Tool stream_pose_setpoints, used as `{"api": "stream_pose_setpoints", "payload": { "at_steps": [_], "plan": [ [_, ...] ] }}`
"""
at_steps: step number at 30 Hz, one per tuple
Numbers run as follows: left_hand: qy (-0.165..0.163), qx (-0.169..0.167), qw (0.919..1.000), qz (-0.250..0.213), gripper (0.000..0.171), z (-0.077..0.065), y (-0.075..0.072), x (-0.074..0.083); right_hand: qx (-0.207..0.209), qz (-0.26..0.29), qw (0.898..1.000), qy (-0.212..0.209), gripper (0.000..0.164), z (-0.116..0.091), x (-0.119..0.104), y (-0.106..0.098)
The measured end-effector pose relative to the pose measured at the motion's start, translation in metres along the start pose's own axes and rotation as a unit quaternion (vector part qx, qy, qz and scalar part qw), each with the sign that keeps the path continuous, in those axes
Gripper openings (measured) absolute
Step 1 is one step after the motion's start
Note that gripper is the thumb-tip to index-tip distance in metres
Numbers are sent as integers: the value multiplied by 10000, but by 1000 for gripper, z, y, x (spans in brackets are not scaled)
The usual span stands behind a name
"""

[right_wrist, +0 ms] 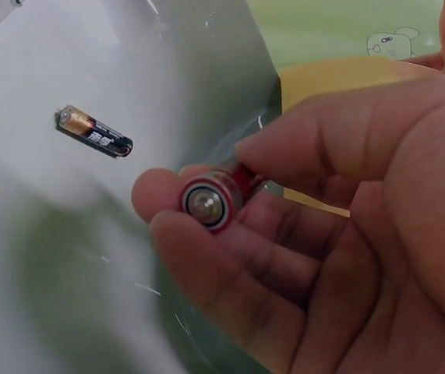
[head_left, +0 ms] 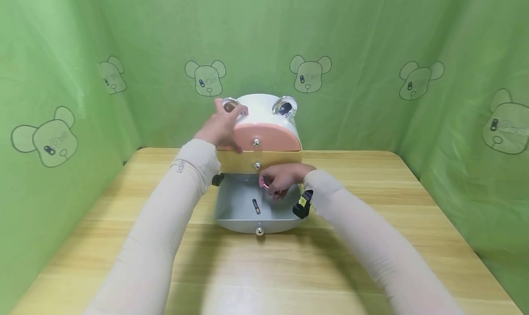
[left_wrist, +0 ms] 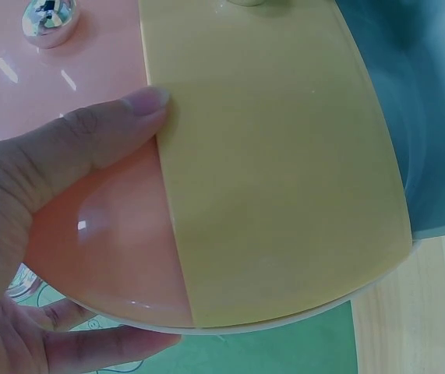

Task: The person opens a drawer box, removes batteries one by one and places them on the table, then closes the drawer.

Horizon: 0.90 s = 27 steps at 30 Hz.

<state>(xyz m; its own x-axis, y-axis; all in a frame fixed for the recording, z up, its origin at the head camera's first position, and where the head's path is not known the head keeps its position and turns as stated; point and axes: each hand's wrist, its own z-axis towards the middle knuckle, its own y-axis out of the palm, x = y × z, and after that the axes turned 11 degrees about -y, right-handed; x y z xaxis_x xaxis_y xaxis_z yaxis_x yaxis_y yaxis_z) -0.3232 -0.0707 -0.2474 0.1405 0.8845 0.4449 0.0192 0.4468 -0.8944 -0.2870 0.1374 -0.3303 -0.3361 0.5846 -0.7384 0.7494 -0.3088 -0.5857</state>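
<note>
A small bear-shaped drawer cabinet [head_left: 264, 106] has a pink top drawer [head_left: 270, 137], a yellow middle drawer [head_left: 235, 161] and a grey-blue bottom drawer [head_left: 235, 209] that is pulled out. My left hand [head_left: 221, 126] holds the cabinet's upper left side, its thumb [left_wrist: 97, 136] on the front at the pink-yellow seam and its other fingers round the side. Over the bottom drawer, my right hand [head_left: 283, 179] pinches a red battery [right_wrist: 214, 199] between thumb and fingers, its metal end showing. A black and copper battery [right_wrist: 96, 131] lies on the drawer's floor.
The cabinet stands on a wooden table [head_left: 248, 278]. Silver ears [head_left: 285, 107] stick up from its top, and a round silver knob [head_left: 259, 231] juts from the bottom drawer's front. Green curtains [head_left: 256, 35] with bear prints close off the back and sides.
</note>
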Motion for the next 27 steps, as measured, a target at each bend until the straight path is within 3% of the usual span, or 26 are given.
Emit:
{"api": "stream_pose_setpoints", "payload": {
  "at_steps": [6,27],
  "plan": [
    [-3,-27,10000,-66,114,-1,-1,0,-42,-69,9998,-208,31,-10,-1,-4],
    [-40,-21,10000,6,116,1,-1,-1,83,95,9999,-86,28,-30,2,-13]
  ]
}}
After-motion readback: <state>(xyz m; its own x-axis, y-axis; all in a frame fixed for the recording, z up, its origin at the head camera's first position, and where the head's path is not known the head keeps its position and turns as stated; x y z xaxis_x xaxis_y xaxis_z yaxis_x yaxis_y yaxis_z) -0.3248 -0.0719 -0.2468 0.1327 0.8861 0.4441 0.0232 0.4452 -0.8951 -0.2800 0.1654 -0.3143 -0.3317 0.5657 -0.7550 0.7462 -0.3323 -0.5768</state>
